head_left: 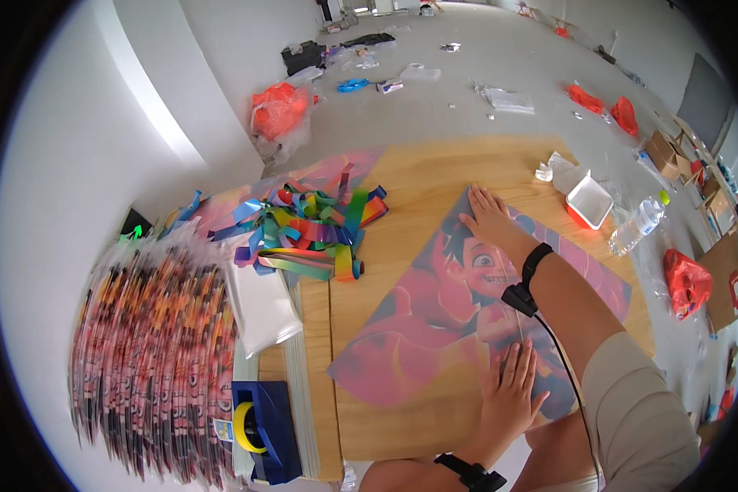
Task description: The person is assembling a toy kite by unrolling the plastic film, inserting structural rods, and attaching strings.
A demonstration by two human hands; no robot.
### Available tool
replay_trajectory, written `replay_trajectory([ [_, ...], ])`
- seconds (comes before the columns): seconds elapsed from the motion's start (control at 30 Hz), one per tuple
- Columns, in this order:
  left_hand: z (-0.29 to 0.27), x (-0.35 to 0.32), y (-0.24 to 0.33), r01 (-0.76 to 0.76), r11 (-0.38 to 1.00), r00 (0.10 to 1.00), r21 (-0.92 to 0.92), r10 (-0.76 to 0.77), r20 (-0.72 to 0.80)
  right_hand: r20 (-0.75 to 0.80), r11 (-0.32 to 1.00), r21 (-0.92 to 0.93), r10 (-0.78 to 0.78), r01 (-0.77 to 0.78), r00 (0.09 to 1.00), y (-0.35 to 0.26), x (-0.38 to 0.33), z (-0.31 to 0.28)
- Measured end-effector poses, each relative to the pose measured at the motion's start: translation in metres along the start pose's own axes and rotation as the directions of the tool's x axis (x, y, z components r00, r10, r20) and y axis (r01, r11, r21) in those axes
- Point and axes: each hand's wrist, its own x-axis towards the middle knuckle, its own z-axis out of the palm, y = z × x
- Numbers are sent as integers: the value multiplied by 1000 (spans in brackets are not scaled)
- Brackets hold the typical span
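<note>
A large pointed printed sheet (pixel 402 328), shaped like a kite and showing a cartoon figure in red, lies flat on the wooden table. My right hand (pixel 492 220) rests palm down near its far corner, fingers stretched out. Nearer to me, my left hand (pixel 508 394) lies flat on the sheet's near part, fingers extended. Between the hands a thin pale line runs down the sheet; whether it is a rod or a fold I cannot make out. Black straps circle both wrists, and a cable hangs from the right one. Neither hand grips anything.
Left of the sheet lie a heap of rainbow ribbons (pixel 320 225), clear plastic sleeves (pixel 262 303), a blue tape dispenser (pixel 279 435) with yellow tape, and a thick stack of printed kites (pixel 156 353). At the far right are a red-and-white tray (pixel 589 203) and a plastic bottle (pixel 635 228).
</note>
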Motion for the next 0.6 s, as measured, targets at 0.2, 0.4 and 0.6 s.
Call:
replay_trajectory([
  [0.2,3,-1,0,-22,999,999,44,20,41,-10,998,-57,23,-23,1000,-8,-30,-5],
  [0.4,13,-10,2,-50,997,998,66,48,32,116,991,-131,17,-1,993,-18,-73,-17],
  [0.6,22,-21,10,-87,993,996,79,83,44,101,998,-15,55,-54,993,-29,-109,-26],
])
